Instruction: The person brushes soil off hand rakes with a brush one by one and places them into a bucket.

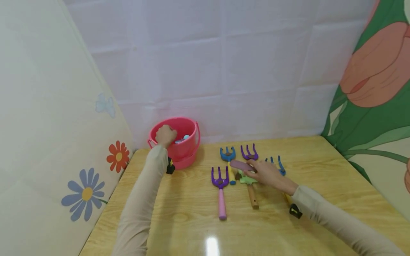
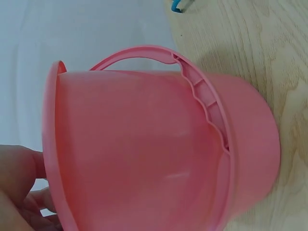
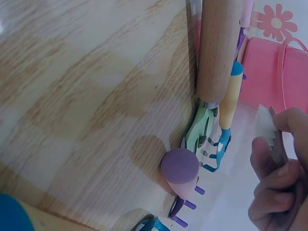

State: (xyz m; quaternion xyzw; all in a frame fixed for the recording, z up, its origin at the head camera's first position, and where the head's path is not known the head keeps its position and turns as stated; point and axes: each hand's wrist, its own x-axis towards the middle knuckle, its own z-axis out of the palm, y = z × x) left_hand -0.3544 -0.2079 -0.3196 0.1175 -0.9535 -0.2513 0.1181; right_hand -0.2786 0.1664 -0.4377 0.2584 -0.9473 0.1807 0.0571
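A small brush [image 1: 241, 165] with a mauve back is held in my right hand [image 1: 269, 174], above the row of hand tools. Its white bristles [image 3: 265, 127] show in the right wrist view, pinched near between thumb and fingers. My left hand [image 1: 166, 136] is at the mouth of the pink bucket [image 1: 183, 151], fingers bent down past the rim. In the left wrist view the bucket wall hides the fingertips, so whether they hold anything is unclear. Something light blue [image 1: 186, 137] lies inside the bucket. Under the brush is a green garden tool [image 1: 247, 180] with a wooden handle.
Around it lie a purple fork [image 1: 221, 183] with a pink handle, a blue fork [image 1: 227, 156] with a yellow handle, another purple fork [image 1: 250, 155] and another blue fork [image 1: 282, 170], partly covered by my right hand. A white sheet [image 1: 256, 71] hangs behind the wooden table [image 1: 189, 227].
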